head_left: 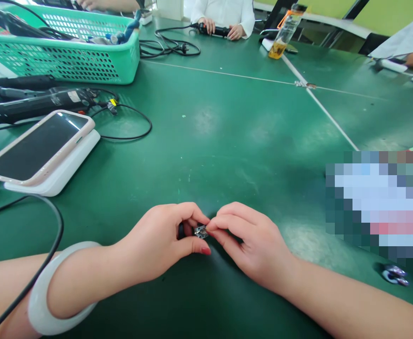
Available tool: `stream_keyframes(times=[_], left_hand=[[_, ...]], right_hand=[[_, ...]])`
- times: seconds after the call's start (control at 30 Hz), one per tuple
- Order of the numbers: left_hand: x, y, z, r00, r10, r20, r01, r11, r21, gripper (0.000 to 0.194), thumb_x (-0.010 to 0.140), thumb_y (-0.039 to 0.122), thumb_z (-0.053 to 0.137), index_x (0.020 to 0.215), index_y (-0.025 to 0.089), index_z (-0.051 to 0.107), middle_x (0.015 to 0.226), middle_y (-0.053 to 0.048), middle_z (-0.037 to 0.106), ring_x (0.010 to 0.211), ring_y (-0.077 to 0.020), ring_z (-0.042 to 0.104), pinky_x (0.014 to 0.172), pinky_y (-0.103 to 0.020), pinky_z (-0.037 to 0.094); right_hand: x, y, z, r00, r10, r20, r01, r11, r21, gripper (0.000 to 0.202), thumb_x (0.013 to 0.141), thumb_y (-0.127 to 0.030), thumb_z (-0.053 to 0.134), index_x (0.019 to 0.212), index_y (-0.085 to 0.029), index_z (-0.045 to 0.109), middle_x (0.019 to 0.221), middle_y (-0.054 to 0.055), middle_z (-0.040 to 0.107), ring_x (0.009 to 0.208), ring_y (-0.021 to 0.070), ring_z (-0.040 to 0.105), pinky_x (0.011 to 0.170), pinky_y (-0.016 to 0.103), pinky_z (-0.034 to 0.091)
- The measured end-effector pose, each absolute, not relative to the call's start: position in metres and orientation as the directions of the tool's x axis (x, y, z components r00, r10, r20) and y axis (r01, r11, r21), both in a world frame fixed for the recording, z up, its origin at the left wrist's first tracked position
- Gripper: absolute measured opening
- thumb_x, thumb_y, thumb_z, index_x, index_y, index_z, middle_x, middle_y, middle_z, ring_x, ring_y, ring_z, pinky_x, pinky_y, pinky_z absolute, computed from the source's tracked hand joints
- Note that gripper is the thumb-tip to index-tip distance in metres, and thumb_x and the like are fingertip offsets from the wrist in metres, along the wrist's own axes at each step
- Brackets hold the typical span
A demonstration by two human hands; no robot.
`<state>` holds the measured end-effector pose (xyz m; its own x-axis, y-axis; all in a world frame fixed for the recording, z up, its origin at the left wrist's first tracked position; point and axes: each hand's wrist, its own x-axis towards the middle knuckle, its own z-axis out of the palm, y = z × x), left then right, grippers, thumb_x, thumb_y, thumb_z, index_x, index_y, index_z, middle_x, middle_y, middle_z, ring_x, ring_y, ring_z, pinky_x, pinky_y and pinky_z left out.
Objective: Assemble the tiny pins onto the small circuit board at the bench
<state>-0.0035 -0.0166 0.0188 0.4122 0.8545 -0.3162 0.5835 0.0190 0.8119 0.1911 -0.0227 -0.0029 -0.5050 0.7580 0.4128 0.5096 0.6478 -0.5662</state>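
Observation:
A small part with a silver, circuit-like face (201,231) and a dark rounded end is held between the thumb and fingers of my left hand (164,240), low over the green table. My right hand (252,235) is closed in a pinch, its fingertips meeting at the right edge of that part. Whatever lies between the right fingertips is hidden. The part is too small to name more exactly. A pale bangle (38,306) circles my left wrist, and a black cable (60,226) passes over that forearm.
On the left lie a phone (40,146) on a white box (75,165), black corded styling irons (40,103) and a green basket (121,61). A bottle (286,35) stands far back. Shiny small pieces (396,274) lie right. Co-workers sit around the green table (227,127).

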Motion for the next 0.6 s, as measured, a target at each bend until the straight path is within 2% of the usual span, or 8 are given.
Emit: stream_keyframes(times=[0.3, 0.6], left_hand=[[-0.0033, -0.0178, 0.0193, 0.405, 0.859, -0.313, 0.556, 0.041, 0.830, 0.018, 0.072, 0.038, 0.069, 0.082, 0.022, 0.067, 0.062, 0.005, 0.058, 0.055, -0.0103, 0.049, 0.053, -0.021, 0.042], [-0.0066, -0.0183, 0.0154, 0.372, 0.875, -0.311, 0.436, 0.132, 0.890, 0.024, 0.072, 0.039, 0.070, 0.087, 0.021, 0.066, 0.062, 0.003, 0.059, 0.054, -0.0100, 0.050, 0.051, -0.022, 0.043]], right_hand=[[0.1897, -0.0243, -0.0033, -0.514, 0.708, 0.484, 0.482, 0.705, -0.520, 0.016, 0.090, -0.019, 0.054, 0.085, -0.020, 0.069, 0.080, 0.002, 0.066, 0.070, 0.0104, 0.062, 0.065, 0.022, 0.052], [0.1950, -0.0253, -0.0033, -0.475, 0.716, 0.511, 0.464, 0.697, -0.546, 0.028, 0.088, -0.011, 0.051, 0.102, -0.026, 0.070, 0.083, 0.001, 0.065, 0.068, 0.0090, 0.060, 0.063, 0.021, 0.053]])
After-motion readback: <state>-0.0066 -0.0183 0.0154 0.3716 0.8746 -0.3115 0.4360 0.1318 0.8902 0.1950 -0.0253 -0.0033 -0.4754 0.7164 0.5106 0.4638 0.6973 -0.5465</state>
